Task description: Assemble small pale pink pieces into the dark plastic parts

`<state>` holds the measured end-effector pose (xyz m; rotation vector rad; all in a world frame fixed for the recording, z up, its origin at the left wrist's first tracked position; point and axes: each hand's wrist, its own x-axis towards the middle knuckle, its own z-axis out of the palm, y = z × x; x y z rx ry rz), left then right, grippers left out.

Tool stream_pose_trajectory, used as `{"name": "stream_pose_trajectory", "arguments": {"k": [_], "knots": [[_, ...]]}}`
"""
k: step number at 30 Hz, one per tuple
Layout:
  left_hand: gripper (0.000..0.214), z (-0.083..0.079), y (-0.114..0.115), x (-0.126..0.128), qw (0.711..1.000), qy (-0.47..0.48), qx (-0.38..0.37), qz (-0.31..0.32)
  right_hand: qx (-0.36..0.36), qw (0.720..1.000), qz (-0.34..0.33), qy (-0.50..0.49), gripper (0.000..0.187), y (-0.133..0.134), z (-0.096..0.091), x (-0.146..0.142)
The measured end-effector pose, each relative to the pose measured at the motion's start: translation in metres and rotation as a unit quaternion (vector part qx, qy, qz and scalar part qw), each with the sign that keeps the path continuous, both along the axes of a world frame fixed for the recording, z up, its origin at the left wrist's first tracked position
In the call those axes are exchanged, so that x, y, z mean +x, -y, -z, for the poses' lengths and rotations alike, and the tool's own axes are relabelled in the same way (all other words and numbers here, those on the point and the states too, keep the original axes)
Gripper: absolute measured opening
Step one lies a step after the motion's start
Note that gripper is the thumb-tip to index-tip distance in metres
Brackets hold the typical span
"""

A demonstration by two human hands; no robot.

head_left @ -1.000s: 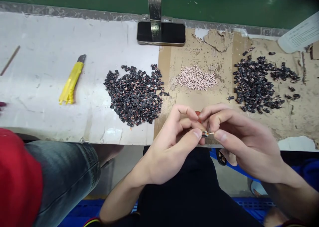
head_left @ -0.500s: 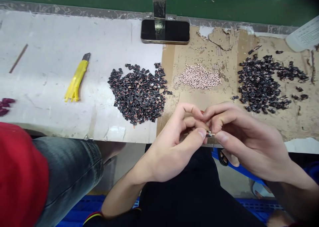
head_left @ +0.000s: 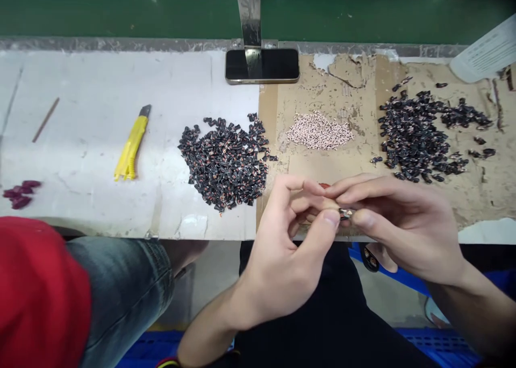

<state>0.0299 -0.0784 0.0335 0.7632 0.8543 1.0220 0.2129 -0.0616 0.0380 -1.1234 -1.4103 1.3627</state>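
My left hand (head_left: 294, 249) pinches a small black part (head_left: 345, 214) with a pale, shiny end between thumb and fingers. From the other side, the closed fingers of my right hand (head_left: 407, 223) meet it at that end, so most of the part is hidden. Something small and orange-red (head_left: 324, 185) shows just behind the fingertips. Beyond my hands lies a heap of tiny pinkish pieces (head_left: 320, 131). One pile of small black parts (head_left: 226, 163) is to the left, and another pile of black parts (head_left: 415, 136) is to the right.
A yellow utility knife (head_left: 132, 148) with its blade out, a thin brown stick (head_left: 45, 119) and dark red pieces (head_left: 21, 193) lie at left. A phone (head_left: 262, 65) sits by a metal bracket (head_left: 250, 13). A white bottle (head_left: 486, 50) stands back right. A person in red (head_left: 40, 292) sits at left.
The view has shifted slightly, so the table sits lower in the picture. My fingers have closed further around the small part, and my right thumb has shifted against its end.
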Motion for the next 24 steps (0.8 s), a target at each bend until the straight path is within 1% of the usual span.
{"name": "stream_pose_trajectory", "arguments": {"k": [2, 4, 7, 13, 20, 22, 24], "knots": [[0.021, 0.0, 0.003, 0.005, 0.999, -0.022, 0.003, -0.037, 0.021, 0.999, 0.022, -0.029, 0.022, 0.002, 0.005, -0.003], [0.025, -0.001, 0.005, 0.008, 0.998, -0.037, 0.006, -0.06, 0.044, 0.997, 0.037, -0.043, 0.022, 0.003, 0.008, -0.005], [0.026, -0.004, 0.006, 0.009, 0.995, -0.047, 0.025, -0.085, 0.055, 0.996, 0.029, -0.056, 0.02, 0.004, 0.01, -0.008], [0.027, -0.007, 0.007, 0.007, 0.99, -0.075, 0.048, -0.108, 0.042, 0.996, 0.001, -0.084, 0.026, 0.003, 0.007, -0.008], [0.027, -0.012, 0.006, 0.008, 0.989, -0.065, 0.059, -0.117, 0.031, 0.993, 0.016, -0.112, 0.032, 0.005, 0.007, -0.011], [0.028, -0.013, 0.005, 0.01, 0.989, -0.063, 0.059, -0.119, 0.039, 0.991, 0.02, -0.123, 0.03, 0.005, 0.008, -0.012], [0.028, -0.014, 0.003, 0.011, 0.989, -0.061, 0.06, -0.124, 0.063, 0.99, 0.031, -0.124, 0.025, 0.004, 0.009, -0.012]]}}
